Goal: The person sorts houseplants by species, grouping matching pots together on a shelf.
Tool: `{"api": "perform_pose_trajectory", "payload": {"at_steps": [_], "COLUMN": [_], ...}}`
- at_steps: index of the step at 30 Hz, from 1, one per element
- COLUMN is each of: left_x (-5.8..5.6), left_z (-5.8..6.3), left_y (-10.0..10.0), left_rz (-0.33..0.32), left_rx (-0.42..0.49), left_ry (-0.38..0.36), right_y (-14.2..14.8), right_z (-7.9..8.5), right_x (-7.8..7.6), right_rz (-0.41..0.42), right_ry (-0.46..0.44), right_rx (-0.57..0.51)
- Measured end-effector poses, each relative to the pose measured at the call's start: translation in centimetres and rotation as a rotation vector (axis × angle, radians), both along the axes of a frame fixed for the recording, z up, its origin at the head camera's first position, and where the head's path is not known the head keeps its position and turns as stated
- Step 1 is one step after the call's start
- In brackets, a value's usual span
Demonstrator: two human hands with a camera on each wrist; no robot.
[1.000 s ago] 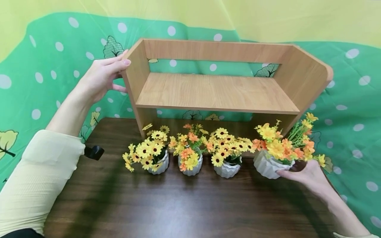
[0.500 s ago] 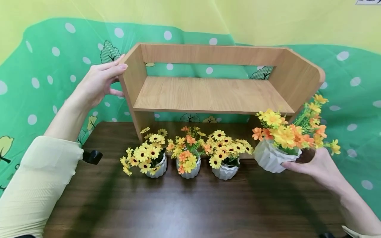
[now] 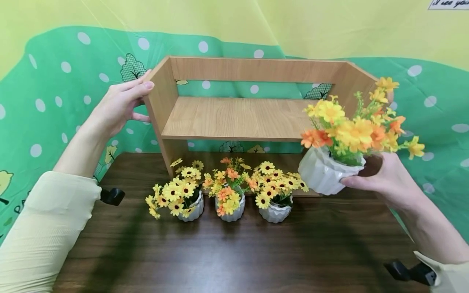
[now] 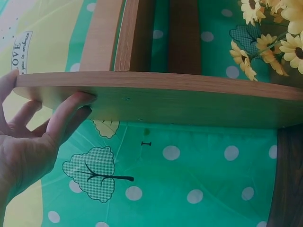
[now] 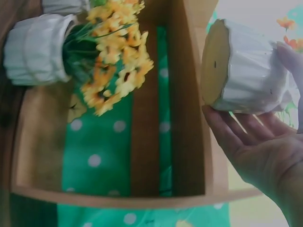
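Note:
My right hand (image 3: 388,183) holds a white ribbed flowerpot (image 3: 326,171) with yellow and orange artificial flowers (image 3: 353,130). Thumb and fingers are around the pot, raised in front of the shelf's right end. Its round base (image 5: 215,64) shows in the right wrist view. My left hand (image 3: 121,99) grips the upper left side panel (image 3: 161,93) of a wooden two-tier shelf (image 3: 234,118). In the left wrist view, fingers (image 4: 75,109) press the panel's outer face.
Three more potted flowers stand on the dark table (image 3: 220,252) before the shelf: a left pot (image 3: 194,207), a middle pot (image 3: 232,207) and a right pot (image 3: 276,211). A green and yellow printed cloth (image 3: 66,118) hangs behind.
My right hand has lifted the potted flowers from near the table to the height of the upper board. My left hand stays on the panel. The head view has shifted slightly.

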State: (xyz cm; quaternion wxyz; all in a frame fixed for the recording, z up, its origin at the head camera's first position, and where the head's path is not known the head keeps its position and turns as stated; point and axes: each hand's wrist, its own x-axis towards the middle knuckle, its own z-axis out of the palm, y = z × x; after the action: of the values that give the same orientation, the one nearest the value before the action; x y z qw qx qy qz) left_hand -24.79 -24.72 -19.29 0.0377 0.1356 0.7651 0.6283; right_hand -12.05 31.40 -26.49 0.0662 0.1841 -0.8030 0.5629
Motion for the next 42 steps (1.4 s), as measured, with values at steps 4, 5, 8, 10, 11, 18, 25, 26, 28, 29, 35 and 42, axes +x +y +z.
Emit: {"api": "perform_pose_trajectory", "payload": {"at_steps": [4, 5, 8, 10, 11, 18, 25, 26, 28, 29, 35, 42], "left_x": [-0.1, -0.2, -0.3, -0.4, -0.5, -0.8, -1.0, -1.0, -1.0, -1.0, -1.0, -0.8], "left_z": [-0.2, -0.2, -0.2, -0.2, -0.1, -0.1, 0.0, -0.1, -0.1, -0.1, 0.0, 0.1], "left_y": [0.2, 0.2, 0.3, 0.3, 0.3, 0.6, 0.4, 0.3, 0.2, 0.1, -0.4, -0.8], "left_rz": [-0.007, -0.008, -0.013, -0.016, -0.018, -0.008, -0.003, -0.004, -0.006, -0.007, -0.011, 0.004], "left_rx": [0.016, 0.017, 0.021, 0.02, 0.023, -0.037, -0.058, -0.056, -0.049, -0.046, -0.056, -0.079], "left_ry": [0.0, -0.001, -0.006, -0.008, -0.009, -0.001, 0.009, 0.008, 0.005, 0.003, 0.012, 0.02], "right_y": [-1.4, -1.8, -2.9, -3.5, -3.9, -6.9, -10.3, -10.8, -11.6, -12.0, -14.5, -17.7], "right_z": [1.4, 1.7, 2.5, 2.9, 3.1, 5.2, 6.4, 6.4, 6.4, 6.5, 6.6, 7.0], "right_x": [-0.8, -1.0, -2.1, -2.9, -3.3, -5.6, -8.1, -8.4, -9.0, -9.3, -11.3, -12.8], "right_rz": [-0.022, -0.024, -0.046, -0.05, -0.051, -0.057, 0.044, 0.053, 0.071, 0.081, 0.12, 0.179], "right_ry": [-0.009, -0.021, -0.045, -0.038, -0.038, -0.03, -0.056, -0.046, -0.036, -0.035, -0.038, -0.076], "right_rx": [-0.006, -0.017, -0.024, -0.025, -0.03, 0.066, 0.013, 0.017, 0.008, 0.002, -0.024, -0.056]}}
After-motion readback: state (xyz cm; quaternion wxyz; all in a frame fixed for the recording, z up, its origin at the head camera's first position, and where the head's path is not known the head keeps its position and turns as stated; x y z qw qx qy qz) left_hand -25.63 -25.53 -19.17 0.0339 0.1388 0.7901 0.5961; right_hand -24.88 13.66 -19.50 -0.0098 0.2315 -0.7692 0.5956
